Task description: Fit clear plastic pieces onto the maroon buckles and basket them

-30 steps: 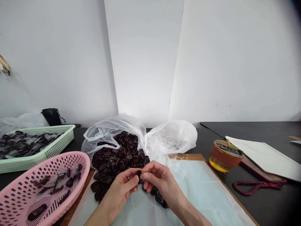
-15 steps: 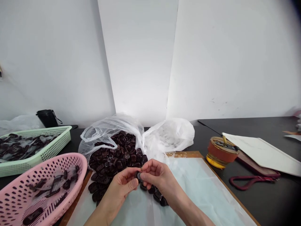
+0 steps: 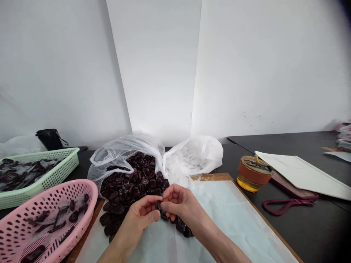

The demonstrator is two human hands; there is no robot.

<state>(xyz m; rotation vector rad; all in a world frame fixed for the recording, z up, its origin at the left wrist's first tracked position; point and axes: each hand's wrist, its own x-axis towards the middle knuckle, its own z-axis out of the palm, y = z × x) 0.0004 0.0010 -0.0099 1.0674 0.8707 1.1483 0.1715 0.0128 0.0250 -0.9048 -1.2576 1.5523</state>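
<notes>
Between my two hands is a small glossy dark-brown piece (image 3: pixel 158 205), its exact kind too small and covered to tell. My left hand (image 3: pixel 142 213) pinches its left side with thumb and forefinger. On the other side, the thumb and fingers of my right hand (image 3: pixel 183 204) are closed on the same piece. Beyond my left hand rises a heap of similar dark-brown pieces (image 3: pixel 137 184), spilling from a clear plastic bag (image 3: pixel 109 157). Several loose pieces (image 3: pixel 181 225) lie below my right hand, partly hidden by it, on a pale sheet (image 3: pixel 219 215).
On the left stand a pink basket (image 3: pixel 91 195) and a green basket (image 3: pixel 72 162), both with bagged dark pieces. A black cup (image 3: pixel 48 139) is behind. To the right are a tape roll (image 3: pixel 251 173), red-handled scissors (image 3: pixel 282 209) and a white pad (image 3: pixel 301 173). Behind lies a white bag (image 3: pixel 197 155).
The view has turned slightly to the right, so things sit a little farther left in the picture. Both hands keep their pinch on the small piece, with only slight finger movement.
</notes>
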